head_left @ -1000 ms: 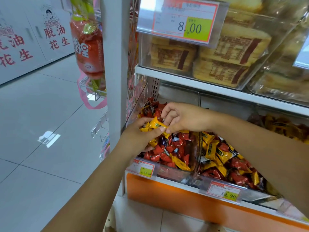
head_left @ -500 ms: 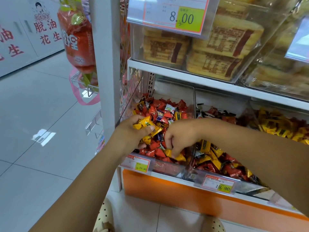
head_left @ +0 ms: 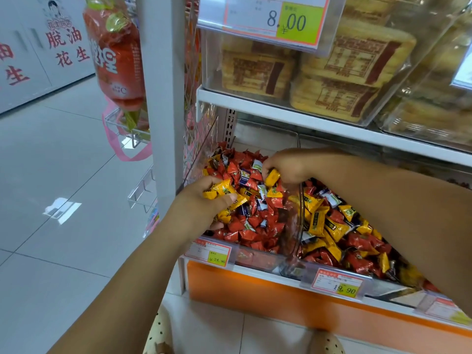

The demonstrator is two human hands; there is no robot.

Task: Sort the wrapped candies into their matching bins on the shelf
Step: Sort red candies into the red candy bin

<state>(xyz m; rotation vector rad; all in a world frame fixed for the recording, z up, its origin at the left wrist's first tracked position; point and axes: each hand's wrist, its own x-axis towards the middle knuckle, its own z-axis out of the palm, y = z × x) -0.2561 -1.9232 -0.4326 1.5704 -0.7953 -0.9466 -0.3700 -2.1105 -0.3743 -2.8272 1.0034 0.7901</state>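
Left hand [head_left: 201, 208] is clutching yellow foil-wrapped candies [head_left: 221, 191], right hand [head_left: 287, 166] is pinching another; both clear plastic bins [head_left: 255, 257] are looking mixed, plenty remaining.

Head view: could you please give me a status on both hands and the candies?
Left hand grips a bunch of yellow candies. Right hand pinches one yellow candy above the 24.90 bin. Clear divider just beside it.

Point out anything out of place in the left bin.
Yellow candies and blue-white candies lie mixed into the mostly red pile of the left bin. The left hand holds several yellows, the right hand one.
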